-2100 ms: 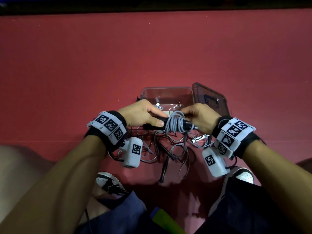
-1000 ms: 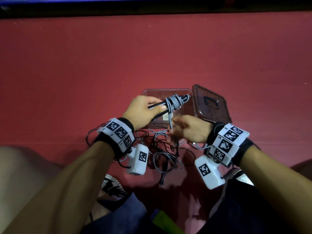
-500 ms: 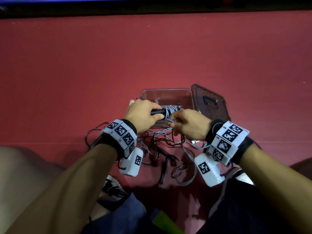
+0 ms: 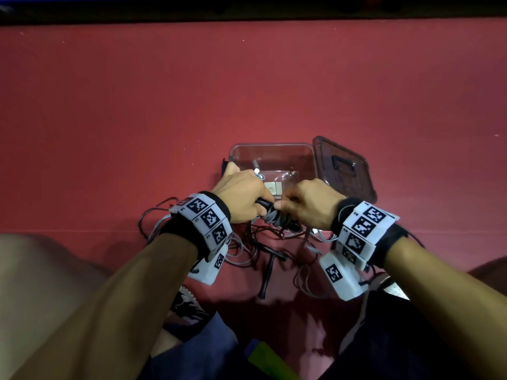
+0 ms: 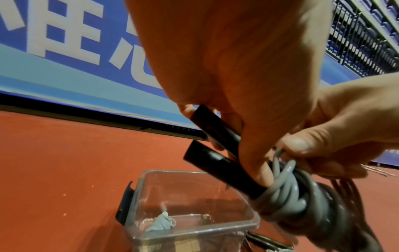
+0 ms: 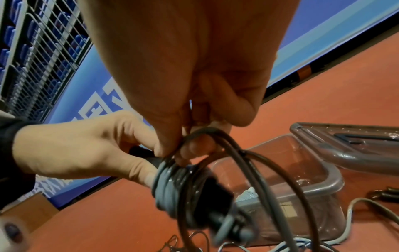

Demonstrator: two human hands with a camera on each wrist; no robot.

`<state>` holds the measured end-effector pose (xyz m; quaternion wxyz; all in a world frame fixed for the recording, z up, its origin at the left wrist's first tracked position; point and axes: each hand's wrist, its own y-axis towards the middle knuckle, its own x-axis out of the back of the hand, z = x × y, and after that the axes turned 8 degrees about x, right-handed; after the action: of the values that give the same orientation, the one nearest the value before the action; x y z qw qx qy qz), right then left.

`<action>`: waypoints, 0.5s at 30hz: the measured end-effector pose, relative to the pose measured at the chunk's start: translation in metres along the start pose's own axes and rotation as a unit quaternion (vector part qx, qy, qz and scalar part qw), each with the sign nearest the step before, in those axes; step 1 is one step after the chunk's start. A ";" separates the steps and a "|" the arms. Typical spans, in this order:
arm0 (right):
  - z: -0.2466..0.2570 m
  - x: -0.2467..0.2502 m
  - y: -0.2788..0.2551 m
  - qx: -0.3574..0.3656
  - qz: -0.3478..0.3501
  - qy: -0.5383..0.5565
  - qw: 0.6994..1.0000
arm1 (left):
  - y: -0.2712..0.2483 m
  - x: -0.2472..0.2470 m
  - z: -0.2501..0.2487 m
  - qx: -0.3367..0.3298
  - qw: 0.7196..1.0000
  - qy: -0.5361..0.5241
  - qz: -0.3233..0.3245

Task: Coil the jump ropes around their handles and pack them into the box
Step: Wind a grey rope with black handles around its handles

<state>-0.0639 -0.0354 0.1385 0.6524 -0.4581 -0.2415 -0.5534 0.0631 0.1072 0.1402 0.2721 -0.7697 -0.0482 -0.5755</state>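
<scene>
Both forearms are bare. Each wrist wears a black strap (image 4: pixel 389 244) wrapped with a white band (image 4: pixel 207 218) of square panels printed with black-and-white fiducial markers, small letters beside them. Below each wrist hangs a white boxy camera housing (image 4: pixel 340 275), itself bearing one such marker; the left wrist's housing (image 4: pixel 210 266) is partly hidden under the arm. Thin dark cables trail from the right strap. Lower down show dark blue trousers (image 4: pixel 203 352) and a black-and-white patterned shoe (image 4: pixel 188 303).
</scene>
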 end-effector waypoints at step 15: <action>-0.003 0.001 -0.001 0.016 0.039 0.088 0.995 | 0.000 -0.002 0.013 -0.028 0.998 -0.055 -0.033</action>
<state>-0.0645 -0.0387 0.1386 0.6994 -0.4065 -0.1735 -0.5617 0.0729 0.1141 0.1358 0.2282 -0.8054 -0.0728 -0.5422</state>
